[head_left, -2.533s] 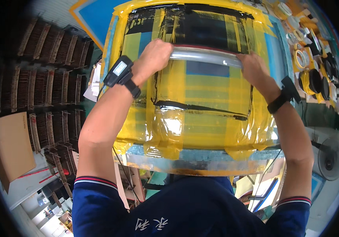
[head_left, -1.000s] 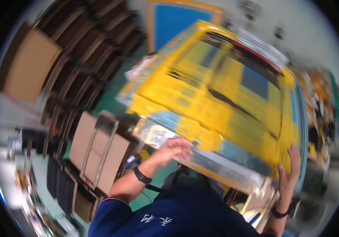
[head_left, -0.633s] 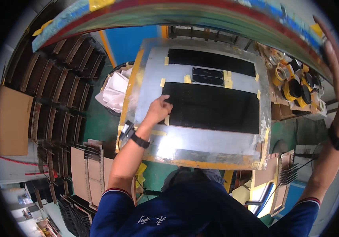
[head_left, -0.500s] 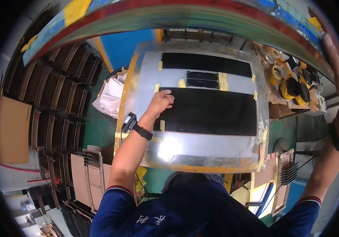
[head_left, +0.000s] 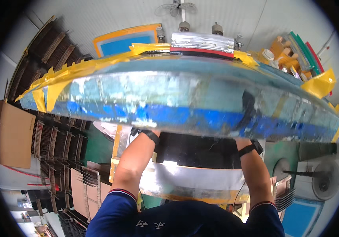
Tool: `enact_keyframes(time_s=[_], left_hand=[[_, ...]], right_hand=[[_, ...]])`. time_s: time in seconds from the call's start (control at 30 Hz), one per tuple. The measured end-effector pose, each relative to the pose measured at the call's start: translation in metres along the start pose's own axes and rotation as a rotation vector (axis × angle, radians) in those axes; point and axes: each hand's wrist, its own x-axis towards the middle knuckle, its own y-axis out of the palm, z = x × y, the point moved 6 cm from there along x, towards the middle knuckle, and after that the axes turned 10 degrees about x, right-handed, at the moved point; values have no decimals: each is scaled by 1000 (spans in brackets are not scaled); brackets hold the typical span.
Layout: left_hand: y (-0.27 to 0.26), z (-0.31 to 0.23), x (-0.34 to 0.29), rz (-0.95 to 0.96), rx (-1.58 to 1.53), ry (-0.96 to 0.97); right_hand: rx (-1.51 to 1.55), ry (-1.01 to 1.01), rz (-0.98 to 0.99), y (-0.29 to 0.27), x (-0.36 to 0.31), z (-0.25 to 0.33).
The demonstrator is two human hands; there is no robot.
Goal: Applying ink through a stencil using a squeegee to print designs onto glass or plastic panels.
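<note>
A large screen-printing frame [head_left: 169, 93], with a teal and blue smeared edge and strips of yellow tape, stretches across the view above the table. Both forearms reach forward beneath its near edge. Only the wrist end of my left hand [head_left: 155, 130] shows; its fingers are hidden behind the frame. My right hand [head_left: 242, 142] is likewise covered beyond the wrist. Between the two lies a flat black panel [head_left: 197, 150] on the pale worktable [head_left: 217, 175]; the panel's far part is out of sight. Whether either hand touches the panel I cannot tell.
Dark slatted racks [head_left: 49, 138] and a cardboard sheet [head_left: 13, 134] stand at the left. A fan [head_left: 325, 181] is at the right, above a blue-faced frame [head_left: 302, 215]. Another blue-and-orange frame [head_left: 128, 41] leans at the back wall. Bottles and containers [head_left: 286, 57] crowd the back right.
The frame's near edge has come lower in view, covering much of the table. My right hand has left the frame's right side and moved inward over the table. The left forearm stays over the table.
</note>
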Motion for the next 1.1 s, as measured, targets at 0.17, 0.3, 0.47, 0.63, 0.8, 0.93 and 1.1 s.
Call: enact_keyframes(time_s=[0.17,0.3,0.47,0.63,0.8,0.93,1.1], left_hand=[[1,0,8,10,31,-1],[6,-4,5,8,36,21],[-8,-15,-83,-54,-146,108],[-64,15,-266,-217,-334,252],[-115,87,-411,-370,-272,225],[-136,153,-503,-453,-231,102],[-148,218,-580,-521,-288,-7]], right_hand=[[-35,41,63,-8,23,-4],[-109,1,145,8,14,11],[-321,-278,353,66,-57,35],[-246,-341,564,125,-190,21],[-219,-234,713,187,-290,-52],[-262,-135,818,227,-345,-118],[-386,-31,903,265,-390,-182]])
